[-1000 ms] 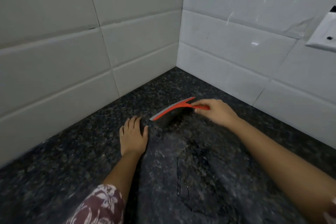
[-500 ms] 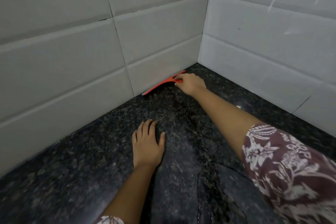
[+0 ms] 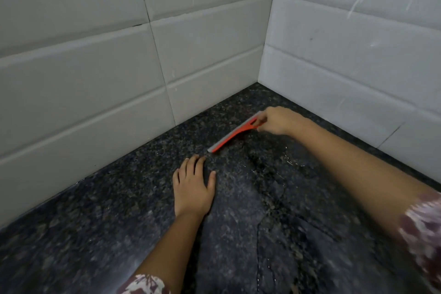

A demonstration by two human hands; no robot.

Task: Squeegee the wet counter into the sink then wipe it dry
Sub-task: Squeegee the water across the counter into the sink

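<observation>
— Where the desk (image 3: 78, 229) meets the tiled wall (image 3: 78, 83) on the left, what is seen?

— Dark speckled stone is seen running up to pale grey tiles, with a thin bright line along the joint. Further right, the left hand (image 3: 192, 188) is laid flat on the desk, palm down, fingers spread a little and closed on nothing. A patterned sleeve (image 3: 143, 285) is glimpsed at the bottom edge.

— And the squeegee?

— The squeegee (image 3: 232, 136) is found just past the left hand's fingertips, apart from them. It is orange-red with a grey blade — the blade edge is set down on the desk, and the tool is slanted from lower left up to upper right, away from both walls.

— By what is it held?

— Its upper end is gripped by the right hand (image 3: 276, 120), fingers wrapped over the handle. A thin wet sheen with a few bright droplets (image 3: 290, 162) is visible on the stone below that hand. The right forearm is stretched in from the lower right, and its sleeve is blurred. Behind it, the second tiled wall (image 3: 358, 55) is marked with faint streaks.
</observation>
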